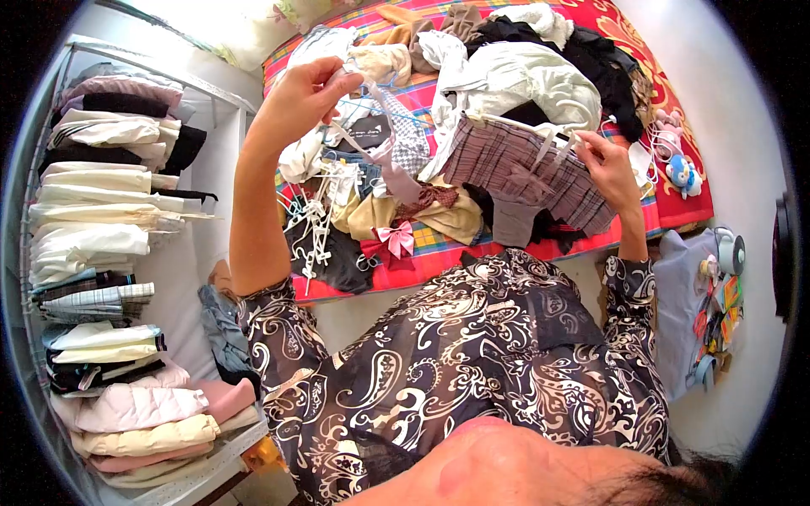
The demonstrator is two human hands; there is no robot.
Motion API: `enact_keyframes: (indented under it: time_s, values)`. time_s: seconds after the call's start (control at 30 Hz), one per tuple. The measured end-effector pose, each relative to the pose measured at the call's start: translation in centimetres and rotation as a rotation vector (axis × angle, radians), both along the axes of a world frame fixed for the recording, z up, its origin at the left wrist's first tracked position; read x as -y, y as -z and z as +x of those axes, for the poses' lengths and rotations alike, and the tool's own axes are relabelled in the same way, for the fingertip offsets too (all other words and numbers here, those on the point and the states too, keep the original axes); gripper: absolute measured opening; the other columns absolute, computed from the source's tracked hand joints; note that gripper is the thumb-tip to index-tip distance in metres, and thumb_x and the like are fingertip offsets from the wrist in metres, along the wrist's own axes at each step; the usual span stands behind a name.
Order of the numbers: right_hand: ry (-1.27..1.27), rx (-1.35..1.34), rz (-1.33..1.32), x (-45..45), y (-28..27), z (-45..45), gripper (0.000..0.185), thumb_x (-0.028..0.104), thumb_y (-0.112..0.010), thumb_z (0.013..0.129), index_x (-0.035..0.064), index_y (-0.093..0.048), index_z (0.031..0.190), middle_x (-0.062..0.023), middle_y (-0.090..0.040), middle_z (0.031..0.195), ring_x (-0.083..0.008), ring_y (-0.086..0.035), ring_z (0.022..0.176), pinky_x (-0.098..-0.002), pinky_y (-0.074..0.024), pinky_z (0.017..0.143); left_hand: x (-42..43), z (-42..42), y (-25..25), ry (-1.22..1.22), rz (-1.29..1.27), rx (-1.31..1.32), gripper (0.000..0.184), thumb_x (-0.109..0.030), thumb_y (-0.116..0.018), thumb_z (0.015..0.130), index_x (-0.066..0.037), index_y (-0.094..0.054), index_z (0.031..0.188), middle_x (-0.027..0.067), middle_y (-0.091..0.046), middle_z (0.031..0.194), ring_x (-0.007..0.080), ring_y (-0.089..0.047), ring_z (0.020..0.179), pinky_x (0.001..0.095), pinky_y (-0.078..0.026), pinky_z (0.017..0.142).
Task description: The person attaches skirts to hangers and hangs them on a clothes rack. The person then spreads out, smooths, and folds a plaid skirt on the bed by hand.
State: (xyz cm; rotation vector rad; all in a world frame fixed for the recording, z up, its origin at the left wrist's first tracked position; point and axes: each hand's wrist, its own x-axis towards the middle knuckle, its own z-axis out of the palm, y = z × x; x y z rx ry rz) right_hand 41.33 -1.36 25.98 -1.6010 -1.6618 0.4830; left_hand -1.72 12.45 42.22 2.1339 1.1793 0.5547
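My left hand (308,101) is raised over the bed, its thumb and fingers pinched on the strap of a pale lavender tie (396,179) that hangs down. In my right hand (609,173) is one end of a white clip hanger (540,133). A plaid pleated skirt (527,173) hangs from it, with a bow on its front. Under my left hand lies a tangle of white hangers (314,223), beside a pink bow (395,239).
A heap of clothes (540,76) covers much of the bed (371,287). At the left stands a rack of hanging clothes (101,185). Small plush toys (682,175) lie at the bed's right edge, near a hanging organizer (682,312) with small items.
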Motion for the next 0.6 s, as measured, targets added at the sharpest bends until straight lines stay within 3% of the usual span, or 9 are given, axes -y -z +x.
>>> enact_keyframes:
  time_s: [0.13,0.2,0.27,0.33,0.4,0.47,0.6]
  values:
    - [-0.035,0.02,0.09,-0.9,-0.1,-0.3,0.026,0.02,-0.064,0.094,0.0054,-0.07,0.115,-0.0147,-0.068,0.074,-0.0158,-0.063,0.061,-0.0319,-0.0466,0.058,1.0,1.3,-0.3,0.054,-0.04,0.013,0.028,-0.027,-0.066,0.096,0.0,-0.062,0.091,-0.0043,-0.047,0.064,0.0025,-0.045,0.056,0.0224,-0.043,0.052]
    - [0.004,0.073,-0.113,-1.0,-0.8,-0.7,0.027,0.018,-0.064,0.096,0.0013,-0.067,0.117,-0.0056,-0.066,0.077,-0.0088,-0.058,0.07,-0.0274,-0.0464,0.065,1.4,1.6,-0.4,0.06,-0.029,-0.077,0.024,-0.024,-0.065,0.097,0.0,-0.064,0.101,-0.0048,-0.047,0.065,0.0021,-0.043,0.057,0.023,-0.038,0.05]
    - [-0.058,0.022,-0.05,-2.0,-0.3,-0.4,0.028,0.019,-0.065,0.095,0.0013,-0.068,0.117,-0.0074,-0.067,0.076,-0.0091,-0.055,0.066,-0.0285,-0.0447,0.06,1.9,2.1,0.0,0.143,-0.032,-0.082,0.023,-0.023,-0.063,0.098,-0.002,-0.064,0.106,-0.0046,-0.048,0.065,0.002,-0.043,0.057,0.0229,-0.036,0.05]
    - [-0.078,-0.015,0.05,-2.6,-0.8,-1.3,0.028,0.019,-0.065,0.094,0.0011,-0.069,0.116,-0.009,-0.065,0.072,-0.0096,-0.053,0.061,-0.0298,-0.0426,0.056,3.4,3.3,-0.6,0.191,-0.199,-0.099,0.023,-0.021,-0.063,0.097,-0.002,-0.063,0.108,-0.0026,-0.051,0.067,0.0029,-0.046,0.06,0.0239,-0.039,0.053]
    - [-0.08,-0.009,0.09,-2.9,-1.2,-1.6,0.029,0.021,-0.066,0.093,0.0012,-0.069,0.115,-0.0114,-0.063,0.067,-0.0105,-0.053,0.058,-0.0309,-0.0417,0.054,4.6,5.0,-1.2,0.372,-0.053,-0.164,0.018,-0.015,-0.059,0.097,-0.002,-0.06,0.109,0.0069,-0.058,0.075,0.0154,-0.055,0.068,0.031,-0.046,0.064]
    - [-0.087,0.016,0.035,-3.3,-1.8,-2.2,0.03,0.021,-0.066,0.093,0.0008,-0.069,0.114,-0.0133,-0.063,0.067,-0.0115,-0.054,0.058,-0.0312,-0.0422,0.054,4.9,6.5,0.1,0.513,0.092,-0.027,0.017,-0.011,-0.056,0.097,-0.003,-0.061,0.11,0.0023,-0.053,0.074,0.0102,-0.05,0.065,0.0284,-0.043,0.059]
    - [-0.152,0.015,0.084,-3.9,-2.4,-3.9,0.029,0.021,-0.066,0.093,0.0004,-0.069,0.114,-0.0165,-0.066,0.069,-0.0134,-0.058,0.059,-0.0325,-0.0455,0.056,4.5,9.0,0.7,0.508,0.115,0.037,0.017,-0.011,-0.057,0.095,-0.001,-0.061,0.108,0.0022,-0.052,0.072,0.0097,-0.047,0.065,0.0284,-0.042,0.059]
